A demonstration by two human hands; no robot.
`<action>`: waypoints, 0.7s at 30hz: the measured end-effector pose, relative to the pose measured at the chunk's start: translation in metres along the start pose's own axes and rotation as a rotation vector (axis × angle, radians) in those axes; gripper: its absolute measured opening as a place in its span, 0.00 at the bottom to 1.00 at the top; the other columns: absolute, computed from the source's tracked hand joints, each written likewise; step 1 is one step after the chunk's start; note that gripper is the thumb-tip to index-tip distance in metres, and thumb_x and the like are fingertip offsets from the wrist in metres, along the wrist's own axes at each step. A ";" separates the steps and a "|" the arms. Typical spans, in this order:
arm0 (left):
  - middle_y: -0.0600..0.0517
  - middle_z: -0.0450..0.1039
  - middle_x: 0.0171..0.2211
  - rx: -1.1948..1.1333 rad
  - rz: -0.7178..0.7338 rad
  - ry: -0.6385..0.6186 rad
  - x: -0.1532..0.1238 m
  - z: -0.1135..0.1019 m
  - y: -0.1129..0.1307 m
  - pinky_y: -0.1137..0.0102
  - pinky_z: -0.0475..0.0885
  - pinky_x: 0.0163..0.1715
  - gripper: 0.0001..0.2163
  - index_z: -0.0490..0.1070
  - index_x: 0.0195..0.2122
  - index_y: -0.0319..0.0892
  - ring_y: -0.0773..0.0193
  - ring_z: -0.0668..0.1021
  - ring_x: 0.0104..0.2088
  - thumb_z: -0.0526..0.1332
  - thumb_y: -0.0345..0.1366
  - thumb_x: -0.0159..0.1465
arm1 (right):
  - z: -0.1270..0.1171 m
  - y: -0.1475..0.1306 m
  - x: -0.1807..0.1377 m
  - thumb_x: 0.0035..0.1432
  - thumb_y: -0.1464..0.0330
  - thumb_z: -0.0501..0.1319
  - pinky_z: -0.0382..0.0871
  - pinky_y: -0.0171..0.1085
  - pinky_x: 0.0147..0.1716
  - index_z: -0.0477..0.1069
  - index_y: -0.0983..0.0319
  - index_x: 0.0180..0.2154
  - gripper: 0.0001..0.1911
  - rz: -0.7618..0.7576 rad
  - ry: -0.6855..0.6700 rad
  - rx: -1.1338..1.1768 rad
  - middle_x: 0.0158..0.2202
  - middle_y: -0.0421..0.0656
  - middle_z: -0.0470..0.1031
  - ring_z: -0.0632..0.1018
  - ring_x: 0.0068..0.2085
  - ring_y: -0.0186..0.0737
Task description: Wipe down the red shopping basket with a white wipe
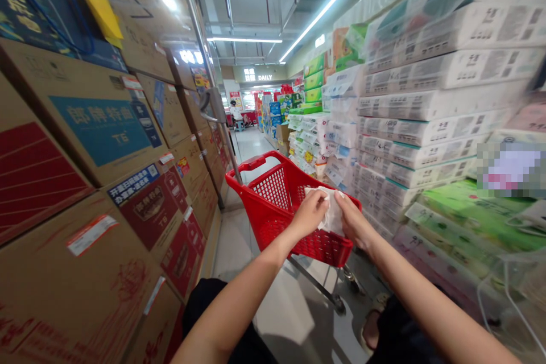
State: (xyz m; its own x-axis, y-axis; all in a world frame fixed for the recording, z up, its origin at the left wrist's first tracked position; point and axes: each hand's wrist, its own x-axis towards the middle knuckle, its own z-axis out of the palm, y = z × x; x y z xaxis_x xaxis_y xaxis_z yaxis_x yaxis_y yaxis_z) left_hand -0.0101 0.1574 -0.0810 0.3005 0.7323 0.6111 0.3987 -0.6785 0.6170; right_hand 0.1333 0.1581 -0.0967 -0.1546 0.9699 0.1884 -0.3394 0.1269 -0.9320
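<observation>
You stand in a store aisle walled by stacked cardboard boxes on your left and wrapped tissue packs on your right, with the red shopping cart on the floor just ahead, its basket showing nothing inside from here. Over the cart's near right rim, your left hand and right hand are both pinched closed on a white tissue. It looks partly spread between them, not yet opened flat or put down.
</observation>
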 end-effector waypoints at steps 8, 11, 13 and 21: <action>0.53 0.69 0.35 -0.081 -0.287 0.210 -0.012 -0.020 -0.027 0.68 0.69 0.43 0.06 0.63 0.39 0.45 0.63 0.72 0.39 0.48 0.35 0.70 | -0.034 0.026 0.008 0.52 0.51 0.66 0.76 0.48 0.44 0.73 0.58 0.46 0.24 -0.028 0.191 -0.102 0.41 0.46 0.81 0.81 0.43 0.50; 0.56 0.66 0.30 -0.127 -0.448 0.368 -0.014 -0.041 -0.047 0.72 0.68 0.35 0.06 0.60 0.39 0.46 0.66 0.70 0.33 0.46 0.35 0.70 | -0.063 0.028 0.015 0.52 0.50 0.64 0.76 0.45 0.39 0.71 0.57 0.46 0.24 -0.106 0.323 -0.190 0.40 0.45 0.81 0.81 0.39 0.48; 0.57 0.64 0.29 -0.076 -0.439 0.413 -0.017 -0.052 -0.056 0.73 0.66 0.35 0.05 0.59 0.36 0.45 0.67 0.70 0.33 0.46 0.34 0.69 | -0.077 0.027 0.016 0.52 0.49 0.64 0.75 0.42 0.36 0.70 0.58 0.46 0.26 -0.156 0.300 -0.259 0.40 0.44 0.81 0.80 0.38 0.46; 0.56 0.68 0.30 0.170 -0.296 0.292 -0.021 -0.061 -0.055 0.72 0.65 0.34 0.06 0.60 0.38 0.46 0.64 0.74 0.31 0.47 0.37 0.71 | -0.085 0.024 0.017 0.55 0.47 0.60 0.69 0.42 0.39 0.71 0.61 0.44 0.26 -0.260 0.353 -0.635 0.38 0.45 0.78 0.75 0.38 0.46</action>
State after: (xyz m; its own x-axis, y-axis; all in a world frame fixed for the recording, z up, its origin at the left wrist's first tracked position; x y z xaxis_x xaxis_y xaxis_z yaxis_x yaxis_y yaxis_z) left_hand -0.0908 0.1754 -0.0975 -0.0958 0.8298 0.5498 0.5745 -0.4050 0.7113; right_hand 0.2014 0.1951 -0.1421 0.1984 0.8878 0.4152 0.2894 0.3517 -0.8903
